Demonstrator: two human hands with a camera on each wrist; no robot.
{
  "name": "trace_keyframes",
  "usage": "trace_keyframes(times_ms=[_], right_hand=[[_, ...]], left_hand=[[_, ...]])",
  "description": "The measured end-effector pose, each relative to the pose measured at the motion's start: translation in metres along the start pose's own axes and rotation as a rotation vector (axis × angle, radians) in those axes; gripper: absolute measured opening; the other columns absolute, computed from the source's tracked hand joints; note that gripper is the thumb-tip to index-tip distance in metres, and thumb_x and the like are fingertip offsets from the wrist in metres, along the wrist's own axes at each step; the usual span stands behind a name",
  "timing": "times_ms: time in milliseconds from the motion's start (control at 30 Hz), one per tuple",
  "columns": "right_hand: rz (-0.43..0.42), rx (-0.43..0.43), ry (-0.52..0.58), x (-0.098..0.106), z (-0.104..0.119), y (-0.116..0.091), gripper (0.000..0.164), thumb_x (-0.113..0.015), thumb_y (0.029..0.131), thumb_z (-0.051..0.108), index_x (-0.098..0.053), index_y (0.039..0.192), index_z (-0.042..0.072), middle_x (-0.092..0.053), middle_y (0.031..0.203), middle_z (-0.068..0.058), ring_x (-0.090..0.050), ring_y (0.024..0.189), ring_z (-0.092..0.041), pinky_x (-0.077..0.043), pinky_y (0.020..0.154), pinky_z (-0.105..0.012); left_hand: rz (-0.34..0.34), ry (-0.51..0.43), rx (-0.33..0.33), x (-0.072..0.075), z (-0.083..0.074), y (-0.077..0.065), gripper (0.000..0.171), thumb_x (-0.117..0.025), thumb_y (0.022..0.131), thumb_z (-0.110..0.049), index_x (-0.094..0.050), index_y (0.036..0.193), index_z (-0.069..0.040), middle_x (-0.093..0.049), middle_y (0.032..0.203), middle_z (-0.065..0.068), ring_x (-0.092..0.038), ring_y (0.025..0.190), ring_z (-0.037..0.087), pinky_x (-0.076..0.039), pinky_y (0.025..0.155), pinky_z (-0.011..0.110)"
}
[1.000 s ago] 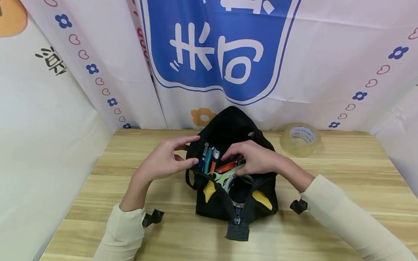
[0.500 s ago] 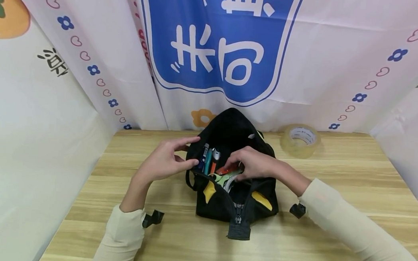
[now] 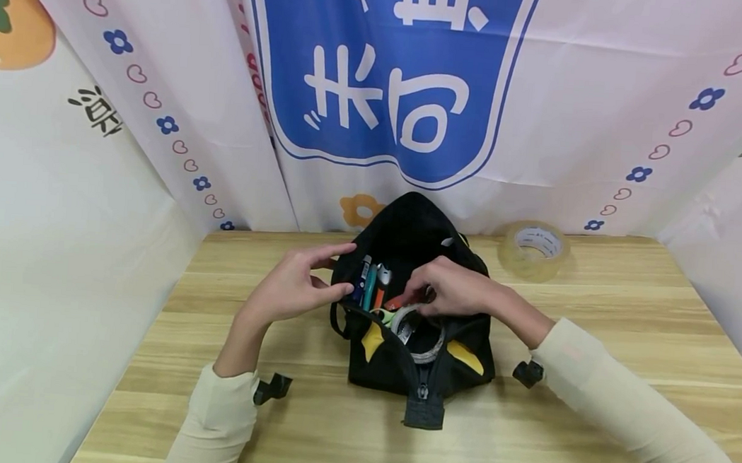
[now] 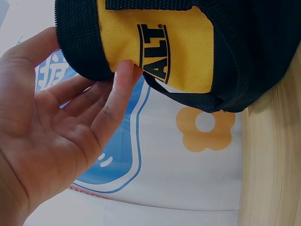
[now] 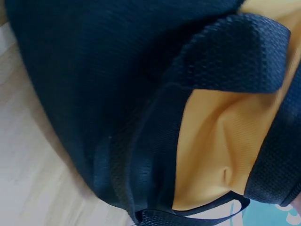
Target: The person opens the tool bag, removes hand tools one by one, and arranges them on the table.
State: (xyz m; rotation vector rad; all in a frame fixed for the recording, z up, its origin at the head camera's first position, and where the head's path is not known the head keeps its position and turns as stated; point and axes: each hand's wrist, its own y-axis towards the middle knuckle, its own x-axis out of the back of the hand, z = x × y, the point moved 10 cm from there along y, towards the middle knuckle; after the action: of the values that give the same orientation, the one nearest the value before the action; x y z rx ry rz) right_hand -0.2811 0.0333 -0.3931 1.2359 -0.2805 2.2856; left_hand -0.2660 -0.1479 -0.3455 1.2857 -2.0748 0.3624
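An unzipped black tool bag (image 3: 426,380) with yellow patches stands on the table. My left hand (image 3: 291,280) holds its left rim, thumb at the opening; the left wrist view shows a finger on its yellow end panel (image 4: 188,52). My right hand (image 3: 453,286) reaches inside from the right, fingers bent down, touching or close to a roll of tape (image 3: 426,355) and a red item (image 3: 394,304); its grip is partly hidden. Green-handled scissors (image 3: 381,316) show beside the roll. At the bag's left side stand a dark blue tube (image 3: 362,277), a teal item (image 3: 369,288) and an orange-handled tool (image 3: 384,276).
A roll of clear tape (image 3: 534,252) lies at the table's back right. The wooden table (image 3: 308,426) ends at a printed cloth backdrop (image 3: 544,114) behind the bag. The right wrist view is filled mostly by the bag's webbing strap (image 5: 235,54) and yellow panel (image 5: 211,155).
My right hand has moved lower into the bag, over the red item. The tape roll inside has turned and now covers much of the scissors. My left hand stays in place.
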Motion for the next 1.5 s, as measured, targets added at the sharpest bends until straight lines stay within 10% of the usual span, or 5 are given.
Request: trace_keyframes(times_ms=[700,1500], right_hand=[[-0.39,-0.126,0.074,0.09,0.016,-0.031,0.023,-0.079,0.088,0.001,-0.083,0.108,0.012,-0.081,0.098,-0.001,-0.073,0.084,-0.013,-0.061,0.072,-0.026],[-0.663,-0.409,0.25,0.142,-0.024,-0.131,0.02,-0.077,0.094,0.0,-0.083,0.112,0.007,-0.077,0.092,-0.003,-0.069,0.082,-0.016,-0.063,0.059,-0.03]], left_hand=[[-0.006,0.0,-0.006,0.0,0.0,0.0,0.063,-0.081,0.096,-0.016,-0.058,0.155,-0.01,-0.061,0.155,0.017,-0.07,0.127,0.038,-0.067,0.082,0.029],[-0.008,0.011,-0.011,0.0,0.0,0.001,0.063,-0.081,0.096,-0.017,-0.059,0.154,-0.011,-0.061,0.155,0.016,-0.071,0.126,0.037,-0.067,0.083,0.03]])
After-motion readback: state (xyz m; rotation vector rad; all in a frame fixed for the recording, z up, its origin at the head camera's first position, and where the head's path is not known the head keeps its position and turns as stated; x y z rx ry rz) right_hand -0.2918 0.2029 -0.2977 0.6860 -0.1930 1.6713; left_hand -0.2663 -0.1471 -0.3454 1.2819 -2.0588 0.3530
